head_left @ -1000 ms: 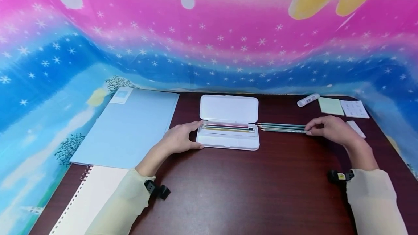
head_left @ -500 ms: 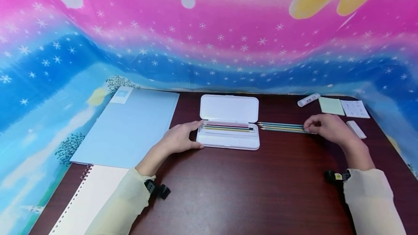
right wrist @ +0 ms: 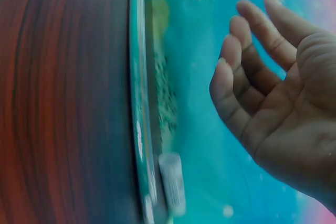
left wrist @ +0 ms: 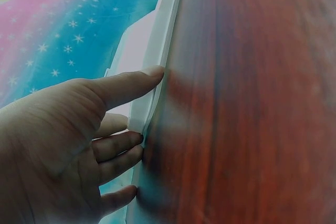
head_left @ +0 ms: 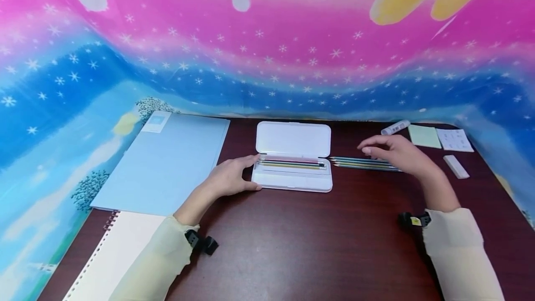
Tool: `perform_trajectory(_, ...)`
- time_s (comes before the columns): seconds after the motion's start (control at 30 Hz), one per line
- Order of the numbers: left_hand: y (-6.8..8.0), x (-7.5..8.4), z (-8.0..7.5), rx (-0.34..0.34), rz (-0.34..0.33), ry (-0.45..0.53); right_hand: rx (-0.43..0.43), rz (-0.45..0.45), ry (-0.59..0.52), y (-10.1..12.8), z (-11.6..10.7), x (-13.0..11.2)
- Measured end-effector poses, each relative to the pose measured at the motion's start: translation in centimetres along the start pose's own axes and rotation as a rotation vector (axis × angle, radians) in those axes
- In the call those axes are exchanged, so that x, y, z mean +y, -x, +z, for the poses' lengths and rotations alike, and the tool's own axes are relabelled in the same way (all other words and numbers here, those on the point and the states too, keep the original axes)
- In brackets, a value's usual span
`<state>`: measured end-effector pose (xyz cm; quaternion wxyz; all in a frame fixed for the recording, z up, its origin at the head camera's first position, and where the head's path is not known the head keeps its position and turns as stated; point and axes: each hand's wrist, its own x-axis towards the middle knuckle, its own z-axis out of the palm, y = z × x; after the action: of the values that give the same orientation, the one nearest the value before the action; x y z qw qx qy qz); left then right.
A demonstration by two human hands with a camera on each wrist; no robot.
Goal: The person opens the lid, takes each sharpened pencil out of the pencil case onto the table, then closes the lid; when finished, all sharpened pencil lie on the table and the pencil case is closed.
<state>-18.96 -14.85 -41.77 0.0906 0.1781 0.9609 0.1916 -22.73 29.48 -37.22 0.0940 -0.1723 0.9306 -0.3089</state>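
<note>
White case: pencil case (head_left: 294, 171) lies open in the middle of the table, lid (head_left: 293, 139) folded back flat toward the far edge, tray toward the person.
Inside the tray: several coloured pencils (head_left: 291, 163) lie side by side lengthwise in the far half.
Loose pencils: three pencils (head_left: 362, 163) lie parallel on the wood just right of the case, tips pointing at it.
Left hand: left hand (head_left: 231, 176) rests against the case's left end, thumb on the near rim, fingers loosely bent against the end wall; it steadies the case without gripping it.
Right hand: right hand (head_left: 399, 153) is raised above the loose pencils, fingers spread and relaxed, holding nothing.
Table: dark red-brown wood table (head_left: 317, 240).
Left of the case: pale blue folder (head_left: 163, 161), with a spiral notebook (head_left: 113, 254) nearer the person.
Far right corner: glue stick (head_left: 394, 127), green sticky notes (head_left: 424, 135), printed card (head_left: 454, 139), white eraser (head_left: 456, 166).
Backdrop: pink and blue starry cloth (head_left: 267, 50) hangs behind and beside the table.
</note>
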Motion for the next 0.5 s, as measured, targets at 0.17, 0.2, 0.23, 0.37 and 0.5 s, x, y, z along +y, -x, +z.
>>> perform_trajectory(0.17,0.0,0.0,0.1,0.001,0.0,-0.001,-0.028,-0.049,0.025,-2.3,2.3,-1.9)
perform_trajectory(0.2,0.0,0.0,0.1,0.002,-0.001,-0.001,-0.03,-0.065,0.036,-2.6,2.8,-2.4)
perform_trajectory(0.23,0.0,0.0,0.1,0.004,-0.004,-0.002,-0.034,-0.082,0.047,-2.9,3.2,-2.9)
perform_trajectory(0.37,0.0,0.0,0.1,0.006,-0.005,-0.001,-0.067,-0.127,0.065,-3.9,4.9,-5.2)
perform_trajectory(0.5,0.1,0.0,0.0,0.009,-0.007,-0.002,-0.144,-0.164,0.086,-4.6,6.3,-6.7)
